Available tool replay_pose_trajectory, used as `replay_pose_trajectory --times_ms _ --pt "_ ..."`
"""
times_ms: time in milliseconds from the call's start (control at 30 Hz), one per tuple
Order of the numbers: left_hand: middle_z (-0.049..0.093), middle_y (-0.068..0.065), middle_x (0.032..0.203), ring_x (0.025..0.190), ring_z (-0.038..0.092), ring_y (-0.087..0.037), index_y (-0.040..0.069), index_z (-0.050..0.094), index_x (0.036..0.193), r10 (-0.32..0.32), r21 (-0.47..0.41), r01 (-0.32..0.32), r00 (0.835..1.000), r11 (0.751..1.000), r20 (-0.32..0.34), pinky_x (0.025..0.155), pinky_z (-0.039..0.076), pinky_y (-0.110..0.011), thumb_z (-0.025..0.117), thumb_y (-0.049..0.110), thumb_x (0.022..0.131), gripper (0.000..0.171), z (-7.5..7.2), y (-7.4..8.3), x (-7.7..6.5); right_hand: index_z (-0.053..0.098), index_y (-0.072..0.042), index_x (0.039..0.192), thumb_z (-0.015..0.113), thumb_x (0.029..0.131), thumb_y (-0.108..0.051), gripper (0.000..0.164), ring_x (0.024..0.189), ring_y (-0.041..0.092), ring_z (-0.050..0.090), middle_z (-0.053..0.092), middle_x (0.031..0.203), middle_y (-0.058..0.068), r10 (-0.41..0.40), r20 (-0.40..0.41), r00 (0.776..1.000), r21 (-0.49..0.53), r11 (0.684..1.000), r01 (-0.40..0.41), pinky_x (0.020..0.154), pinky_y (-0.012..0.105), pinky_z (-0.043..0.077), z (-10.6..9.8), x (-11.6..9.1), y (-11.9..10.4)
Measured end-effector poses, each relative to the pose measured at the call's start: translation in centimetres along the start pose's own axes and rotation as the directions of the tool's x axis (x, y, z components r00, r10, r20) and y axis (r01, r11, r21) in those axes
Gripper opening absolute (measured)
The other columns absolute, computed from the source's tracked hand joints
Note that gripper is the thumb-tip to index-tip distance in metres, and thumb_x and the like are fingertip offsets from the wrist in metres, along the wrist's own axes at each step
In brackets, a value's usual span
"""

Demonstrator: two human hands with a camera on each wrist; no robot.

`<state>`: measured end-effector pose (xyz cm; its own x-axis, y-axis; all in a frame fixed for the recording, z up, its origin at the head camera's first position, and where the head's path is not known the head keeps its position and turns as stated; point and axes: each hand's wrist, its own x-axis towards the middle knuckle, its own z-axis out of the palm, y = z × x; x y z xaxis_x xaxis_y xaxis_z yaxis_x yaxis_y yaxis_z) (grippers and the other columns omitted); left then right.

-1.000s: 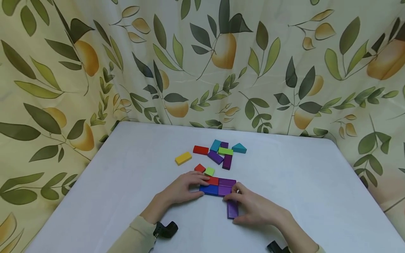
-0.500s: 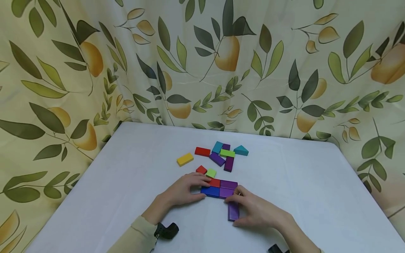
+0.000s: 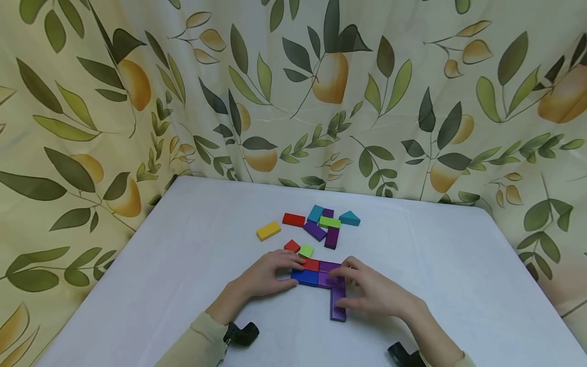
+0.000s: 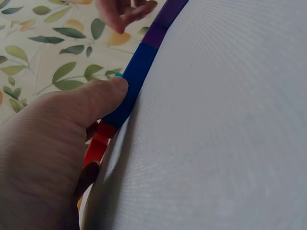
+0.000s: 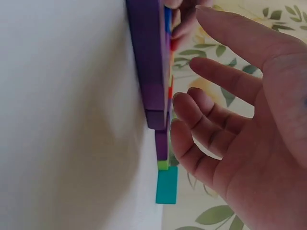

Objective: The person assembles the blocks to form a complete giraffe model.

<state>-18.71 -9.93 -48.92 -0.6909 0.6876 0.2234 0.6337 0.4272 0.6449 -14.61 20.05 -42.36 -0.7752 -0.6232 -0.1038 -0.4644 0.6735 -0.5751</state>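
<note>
Blue block (image 3: 305, 278) and purple blocks (image 3: 337, 313) between the two hands (image 3: 267, 274) (image 3: 375, 290)

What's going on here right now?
Someone is handling coloured blocks on a white table. Their left hand has its thumb against the blue block, fingers at the red block. Their right hand is over two purple blocks, fingers loose, gripping neither. The yellow block and teal triangle lie farther back.

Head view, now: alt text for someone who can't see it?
A person's left hand touches a red block and a blue block while the right hand hovers over adjoining purple blocks on a white table. More colored blocks lie scattered farther back, before a leaf-and-fruit-patterned cloth.
</note>
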Motion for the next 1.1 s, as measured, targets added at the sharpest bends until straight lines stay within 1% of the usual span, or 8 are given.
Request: replay_pose_trajectory --times_ms 133,333,467,600,733,867,967,1100 --pt "0.061 0.009 0.138 0.133 0.048 -0.010 0.017 0.071 0.129 -0.009 -0.003 0.009 1.000 1.000 0.005 0.111 0.038 -0.042 0.074 0.025 0.094 0.036 -0.1 0.2 -0.1 0.066 -0.016 0.130 0.080 0.087 -0.038 0.050 0.102 0.016 0.054 0.053 0.118 -0.002 -0.022 -0.031 0.999 -0.011 1.000 0.022 0.090 0.034 0.053 -0.1 0.6 0.1" --pt "0.061 0.012 0.136 0.130 0.051 -0.010 0.021 0.071 0.128 -0.024 0.019 0.025 0.999 1.000 -0.025 0.108 0.041 -0.044 0.069 0.029 0.097 0.032 -0.3 0.8 -0.1 0.067 -0.017 0.133 0.080 0.086 -0.037 0.053 0.125 0.027 0.048 0.052 0.134 0.005 -0.050 -0.007 0.999 -0.091 0.995 0.049 0.101 0.051 0.047 0.4 1.0 0.3" --pt "0.065 0.014 0.126 0.121 0.055 -0.006 0.020 0.072 0.125 -0.031 -0.013 0.030 0.991 0.999 -0.131 0.101 0.047 -0.036 0.070 0.023 0.097 0.029 -0.7 1.3 0.2 0.066 -0.016 0.136 0.080 0.087 -0.035 0.055 0.132 0.032 0.045 0.051 0.140 0.009 -0.065 0.003 0.998 -0.117 0.991 0.065 0.102 0.058 0.043 0.7 0.9 0.5" --pt "0.069 0.009 0.116 0.113 0.059 -0.007 0.015 0.074 0.120 -0.022 0.026 0.030 0.964 0.999 -0.267 0.095 0.051 -0.032 0.072 0.016 0.095 0.025 -1.0 1.3 0.5 0.066 -0.016 0.137 0.079 0.088 -0.035 0.054 0.133 0.034 0.044 0.050 0.143 0.010 -0.077 0.004 0.997 -0.134 0.988 0.077 0.103 0.060 0.041 0.7 0.7 0.5" --pt "0.070 0.004 0.118 0.116 0.060 -0.013 0.013 0.074 0.119 -0.063 0.085 0.098 0.936 0.992 -0.347 0.096 0.051 -0.037 0.073 0.016 0.094 0.025 -1.6 0.9 1.0 0.065 -0.016 0.137 0.078 0.089 -0.038 0.055 0.133 0.035 0.044 0.050 0.143 0.011 -0.086 0.012 0.996 -0.147 0.985 0.087 0.102 0.061 0.042 0.6 0.8 0.6" --pt "0.065 0.002 0.130 0.125 0.055 -0.018 0.015 0.069 0.129 -0.185 0.055 0.213 0.929 0.975 -0.322 0.102 0.048 -0.042 0.071 0.019 0.096 0.034 -2.7 0.3 2.1 0.065 -0.016 0.138 0.078 0.088 -0.039 0.056 0.133 0.036 0.044 0.050 0.143 0.012 -0.085 0.021 0.996 -0.150 0.985 0.088 0.102 0.060 0.043 0.6 0.9 0.8" --pt "0.059 0.001 0.138 0.132 0.049 -0.019 0.019 0.065 0.136 -0.279 0.049 0.299 0.928 0.953 -0.248 0.106 0.043 -0.042 0.069 0.024 0.098 0.038 -3.6 -0.4 3.5 0.065 -0.016 0.138 0.078 0.088 -0.039 0.056 0.134 0.036 0.044 0.050 0.143 0.012 -0.083 0.023 0.996 -0.152 0.985 0.085 0.102 0.060 0.043 0.6 0.9 0.9" --pt "0.056 -0.001 0.143 0.136 0.045 -0.021 0.018 0.061 0.139 -0.312 0.083 0.327 0.937 0.941 -0.155 0.110 0.039 -0.042 0.065 0.025 0.100 0.040 -4.6 -1.3 5.7 0.065 -0.016 0.137 0.079 0.088 -0.037 0.056 0.133 0.035 0.044 0.051 0.143 0.011 -0.079 0.013 0.997 -0.159 0.984 0.080 0.102 0.059 0.043 0.6 0.9 0.7"
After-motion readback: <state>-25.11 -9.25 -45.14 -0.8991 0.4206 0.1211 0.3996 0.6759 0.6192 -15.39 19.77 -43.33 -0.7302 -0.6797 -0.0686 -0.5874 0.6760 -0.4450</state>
